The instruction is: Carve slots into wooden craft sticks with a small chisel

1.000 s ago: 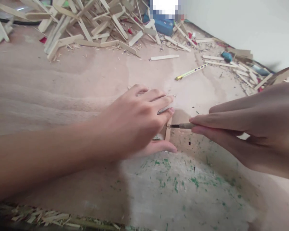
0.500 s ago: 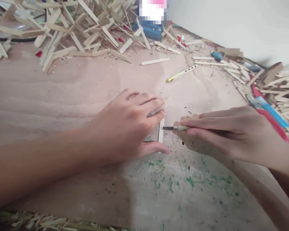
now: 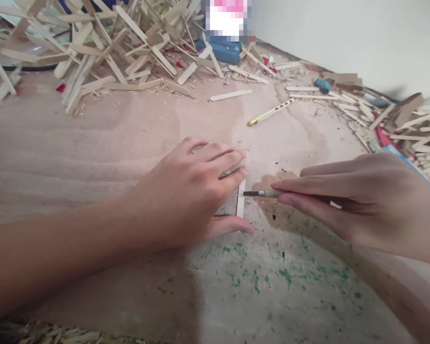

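My left hand (image 3: 204,186) lies over a narrow pale popsicle stick (image 3: 240,208), pinning it to the wooden board (image 3: 129,124) between thumb and fingers. The stick's far part is hidden under the fingers, and small marks show near its middle. Something greyish shows between two of those fingers; I cannot make out what it is. In a pinch grip, my right hand (image 3: 354,196) holds a slim craft knife (image 3: 261,193) with a pale handle and dark blade. Its tip meets the right edge of the stick at the marks.
A tangled heap of popsicle sticks (image 3: 103,52) fills the back left. Near a blue block (image 3: 220,50) are loose sticks and chips. A yellow pencil-like rod (image 3: 270,112) lies beyond my hands. More sticks (image 3: 424,143) pile up at the right, and shavings (image 3: 53,333) line the front edge.
The whole view has shifted slightly. The knife tip stays at the marks on the stick, with my right hand turned a little. My left hand keeps its hold.
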Demonstrator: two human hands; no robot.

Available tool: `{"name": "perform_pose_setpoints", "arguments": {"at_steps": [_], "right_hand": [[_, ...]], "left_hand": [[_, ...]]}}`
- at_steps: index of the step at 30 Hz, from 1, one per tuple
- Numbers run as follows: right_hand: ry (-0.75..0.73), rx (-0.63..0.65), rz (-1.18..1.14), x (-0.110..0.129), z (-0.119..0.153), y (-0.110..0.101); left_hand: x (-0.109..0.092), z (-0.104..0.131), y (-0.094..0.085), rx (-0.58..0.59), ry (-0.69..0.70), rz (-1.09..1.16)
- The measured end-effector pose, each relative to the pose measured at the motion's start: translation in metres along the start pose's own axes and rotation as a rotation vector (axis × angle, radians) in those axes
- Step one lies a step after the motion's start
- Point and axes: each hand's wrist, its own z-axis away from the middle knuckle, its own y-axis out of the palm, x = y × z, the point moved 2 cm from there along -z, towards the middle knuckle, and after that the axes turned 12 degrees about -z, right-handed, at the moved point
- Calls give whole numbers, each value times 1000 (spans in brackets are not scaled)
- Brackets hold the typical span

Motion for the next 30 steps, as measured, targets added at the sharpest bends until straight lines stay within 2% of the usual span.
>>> {"name": "perform_pose_setpoints", "arguments": {"at_steps": [7, 12, 14, 19, 23, 30], "right_hand": [[-50, 115, 70, 12, -8, -3], [-260, 180, 250, 8, 2, -5], [-293, 164, 295, 5, 6, -5], [-164, 40, 105, 0, 6, 0], [-73, 13, -15, -4, 3, 7], [-85, 7, 50, -3, 3, 2]], "left_hand": [[-2, 0, 1, 11, -3, 1], [-2, 0, 3, -14, -20, 33], [-2, 0, 4, -24, -21, 41], [-2, 0, 6, -31, -29, 44], [-2, 0, 5, -40, -20, 49], [-1, 0, 5, -31, -20, 28]]}}
